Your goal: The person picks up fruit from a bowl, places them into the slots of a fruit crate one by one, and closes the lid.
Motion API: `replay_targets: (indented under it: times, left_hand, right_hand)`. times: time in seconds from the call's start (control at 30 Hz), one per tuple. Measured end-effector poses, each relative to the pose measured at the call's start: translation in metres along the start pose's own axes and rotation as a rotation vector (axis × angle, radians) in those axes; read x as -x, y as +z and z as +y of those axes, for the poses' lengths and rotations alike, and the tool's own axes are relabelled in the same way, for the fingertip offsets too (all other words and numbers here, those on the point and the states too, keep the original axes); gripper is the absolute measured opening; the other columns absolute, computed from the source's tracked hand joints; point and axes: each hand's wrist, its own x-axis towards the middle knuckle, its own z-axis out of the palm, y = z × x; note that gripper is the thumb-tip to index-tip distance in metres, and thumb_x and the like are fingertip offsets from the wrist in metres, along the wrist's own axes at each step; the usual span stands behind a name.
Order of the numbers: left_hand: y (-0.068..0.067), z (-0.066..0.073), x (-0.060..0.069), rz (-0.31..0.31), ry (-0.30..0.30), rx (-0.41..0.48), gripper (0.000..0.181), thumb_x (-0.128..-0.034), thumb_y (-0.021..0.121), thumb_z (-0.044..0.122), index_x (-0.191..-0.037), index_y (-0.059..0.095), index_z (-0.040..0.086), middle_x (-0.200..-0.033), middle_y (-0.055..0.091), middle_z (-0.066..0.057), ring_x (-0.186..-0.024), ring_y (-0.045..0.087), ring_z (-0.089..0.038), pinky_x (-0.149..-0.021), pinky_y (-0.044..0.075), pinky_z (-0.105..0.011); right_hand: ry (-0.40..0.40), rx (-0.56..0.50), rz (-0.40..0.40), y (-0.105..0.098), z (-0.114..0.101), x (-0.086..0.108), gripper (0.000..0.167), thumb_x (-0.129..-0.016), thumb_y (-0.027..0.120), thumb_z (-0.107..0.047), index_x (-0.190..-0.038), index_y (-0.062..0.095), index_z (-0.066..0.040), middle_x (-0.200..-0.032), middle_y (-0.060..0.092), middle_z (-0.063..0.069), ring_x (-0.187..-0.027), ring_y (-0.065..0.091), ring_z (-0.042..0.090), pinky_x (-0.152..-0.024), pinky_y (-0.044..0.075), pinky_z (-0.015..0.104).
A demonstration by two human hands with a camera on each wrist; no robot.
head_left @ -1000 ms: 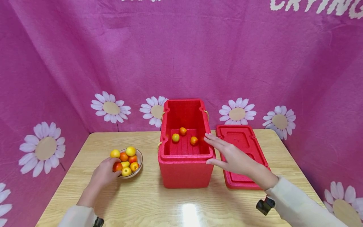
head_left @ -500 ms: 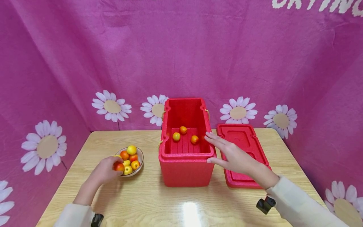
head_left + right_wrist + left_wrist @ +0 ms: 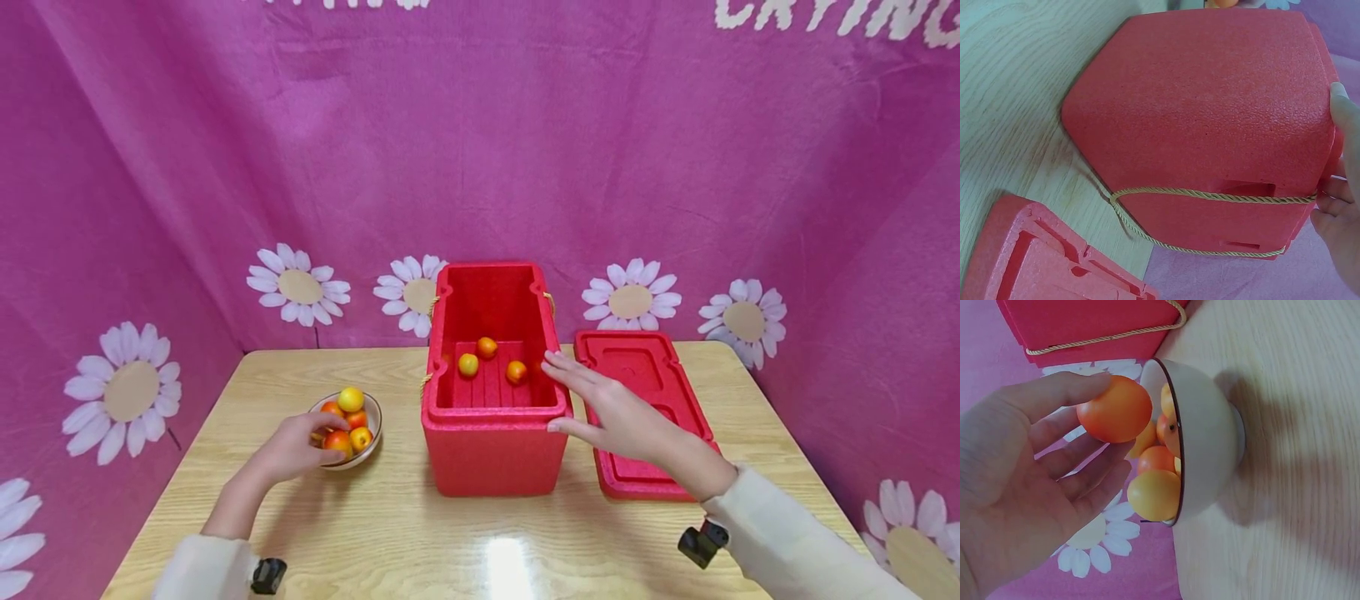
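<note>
Magenta cloth (image 3: 480,150) printed with large white daisies hangs across the far side and down the left and right of our scene, with pale lettering along its top. In front of it we have a light wood-grain table (image 3: 390,537), and at its middle stands an uncovered, deep red box (image 3: 495,462) of foam-like material. To the right of the box lies a flat red lid (image 3: 630,367) with recessed panels. Of our two hands, reaching from cream sleeves (image 3: 787,533), the right hand (image 3: 607,417) grasps nothing: its straight fingers rest on the box's right rim, the thumb at the near right corner. The left hand (image 3: 296,450) is over a rounded, off-white bowl (image 3: 1207,444) with a dark brown rim, left of the box and well apart from it. Between thumb and fingers that hand pinches a smooth, round orange-red fruit (image 3: 1116,409), at the bowl's mouth toward the near side; we cannot tell whether it touches the fruit beneath. Yellow and orange fruits (image 3: 350,399) fill the bowl, partly hidden by our fingers. Three small round fruits (image 3: 487,347), one yellower than the others, sit apart on the box's floor. Thinnest is the twisted golden cord (image 3: 1210,197) on the box's right side.
</note>
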Motion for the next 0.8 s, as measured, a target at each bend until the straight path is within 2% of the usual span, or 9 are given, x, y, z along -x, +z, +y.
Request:
replay_targets:
  times: [0.13,0.4,0.63,0.8]
  left_hand:
    - [-0.001,0.004,-0.002,-0.012,0.011,-0.003,0.031,-0.0758,0.077,0.009,-0.104,0.067,0.002,-0.103,0.068,-0.017,-0.091,0.063,-0.027,-0.082,0.052,-0.040]
    - [-0.004,0.013,-0.005,-0.049,0.007,-0.016,0.031,-0.0796,0.075,0.015,-0.107,0.067,0.003,-0.102,0.068,-0.010,-0.092,0.062,-0.023,-0.082,0.052,-0.038]
    - [-0.007,0.022,-0.008,-0.061,0.087,-0.002,0.026,-0.0797,0.073,0.015,-0.103,0.068,0.003,-0.098,0.070,-0.008,-0.086,0.063,-0.019,-0.077,0.052,-0.029]
    - [-0.010,0.029,-0.011,-0.072,0.082,-0.014,0.024,-0.0810,0.071,0.012,-0.103,0.068,0.003,-0.097,0.069,-0.008,-0.085,0.062,-0.018,-0.078,0.053,-0.031]
  right_hand:
    - [0.009,-0.004,-0.001,0.000,0.000,0.000,0.080,-0.081,0.072,-0.044,-0.148,0.038,-0.016,-0.156,0.036,0.006,-0.143,0.037,0.027,-0.100,0.049,0.043]
    - [-0.002,-0.004,0.005,0.000,0.000,0.000,0.079,-0.082,0.072,-0.043,-0.147,0.039,-0.014,-0.155,0.037,0.007,-0.142,0.038,0.027,-0.101,0.049,0.043]
    - [0.007,-0.014,0.001,0.000,0.000,0.000,0.079,-0.082,0.072,-0.043,-0.147,0.038,-0.015,-0.155,0.037,0.006,-0.143,0.037,0.027,-0.101,0.049,0.043]
    - [0.007,-0.018,0.000,0.001,0.001,0.000,0.079,-0.082,0.072,-0.043,-0.148,0.038,-0.015,-0.156,0.036,0.006,-0.143,0.037,0.027,-0.102,0.048,0.044]
